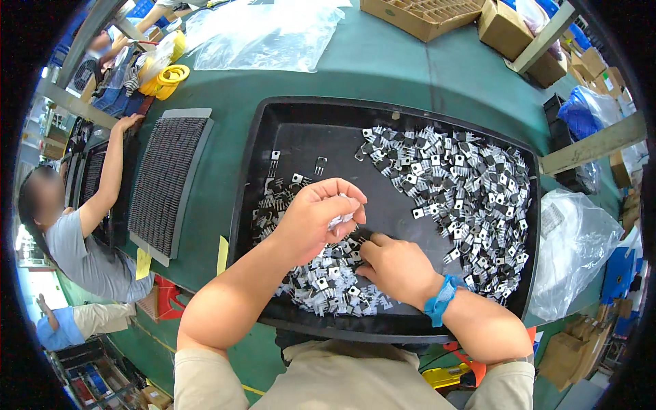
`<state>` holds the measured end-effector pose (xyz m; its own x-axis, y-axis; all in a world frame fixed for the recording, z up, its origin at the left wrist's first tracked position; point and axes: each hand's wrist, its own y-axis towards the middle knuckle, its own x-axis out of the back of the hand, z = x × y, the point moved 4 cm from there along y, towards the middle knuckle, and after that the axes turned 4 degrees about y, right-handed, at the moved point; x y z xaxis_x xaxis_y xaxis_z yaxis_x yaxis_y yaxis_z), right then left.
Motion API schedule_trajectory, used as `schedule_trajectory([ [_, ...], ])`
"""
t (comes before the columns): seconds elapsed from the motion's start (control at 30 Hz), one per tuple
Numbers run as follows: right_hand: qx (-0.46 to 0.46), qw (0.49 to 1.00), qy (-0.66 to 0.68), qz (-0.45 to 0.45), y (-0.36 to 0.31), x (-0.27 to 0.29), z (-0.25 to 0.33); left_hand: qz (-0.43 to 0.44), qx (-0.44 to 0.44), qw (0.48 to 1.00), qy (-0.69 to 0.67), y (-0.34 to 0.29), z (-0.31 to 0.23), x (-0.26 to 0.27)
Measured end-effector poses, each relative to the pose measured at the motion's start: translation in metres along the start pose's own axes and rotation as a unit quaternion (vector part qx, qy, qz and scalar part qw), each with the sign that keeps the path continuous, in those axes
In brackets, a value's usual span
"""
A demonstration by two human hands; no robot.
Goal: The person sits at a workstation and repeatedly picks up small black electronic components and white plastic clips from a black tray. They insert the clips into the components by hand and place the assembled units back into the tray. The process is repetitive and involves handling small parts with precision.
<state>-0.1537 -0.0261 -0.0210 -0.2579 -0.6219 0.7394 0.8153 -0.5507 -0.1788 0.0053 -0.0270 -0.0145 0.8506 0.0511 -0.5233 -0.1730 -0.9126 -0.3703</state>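
Observation:
Both my hands are over a large black tray (pixel 396 109) of small three-legged transistors. My left hand (pixel 321 217) is raised with fingers curled round a bunch of small whitish pieces (pixel 342 213), only partly showing between the fingers. Close beside it, my right hand (pixel 396 263) is lower, its fingertips closed at a dark transistor (pixel 359 236) that they partly hide. Below my hands lies a heap of transistors with whitish parts (pixel 335 283). Darker transistors (pixel 273 198) lie along the left side. A wide pile of transistors (pixel 465 198) covers the tray's right part.
Left of the tray lies a grey board with rows of dark parts (pixel 167 184). Plastic bags (pixel 263 34) (pixel 570 253) lie behind and to the right. A divided cardboard box (pixel 424 17) and a metal post (pixel 594 143) stand beyond. Another person (pixel 89 232) works at the left.

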Motion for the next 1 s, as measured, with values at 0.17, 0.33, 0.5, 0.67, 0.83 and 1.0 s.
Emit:
schedule_trajectory([
  [0.17,0.040,0.985,0.163,-0.047,-0.003,0.019,-0.008,0.019,0.022,0.999,-0.045,0.000,0.000,0.000],
  [0.33,-0.130,0.809,0.559,-0.131,-0.007,0.042,-0.014,0.031,0.053,0.998,0.004,-0.001,0.005,-0.003],
  [0.5,-0.049,0.843,0.499,-0.197,-0.007,0.042,-0.010,0.030,0.061,0.989,0.133,-0.002,0.008,-0.018],
  [0.67,0.005,0.930,0.300,-0.213,-0.011,0.054,-0.007,0.043,0.079,0.989,0.114,-0.002,0.012,-0.016],
  [0.83,-0.089,0.865,0.449,-0.208,-0.012,0.049,-0.020,0.080,0.094,0.992,-0.022,-0.002,0.009,-0.010],
  [1.0,-0.093,0.841,0.498,-0.189,-0.013,0.051,-0.019,0.073,0.075,0.994,-0.006,-0.003,0.009,-0.012],
])
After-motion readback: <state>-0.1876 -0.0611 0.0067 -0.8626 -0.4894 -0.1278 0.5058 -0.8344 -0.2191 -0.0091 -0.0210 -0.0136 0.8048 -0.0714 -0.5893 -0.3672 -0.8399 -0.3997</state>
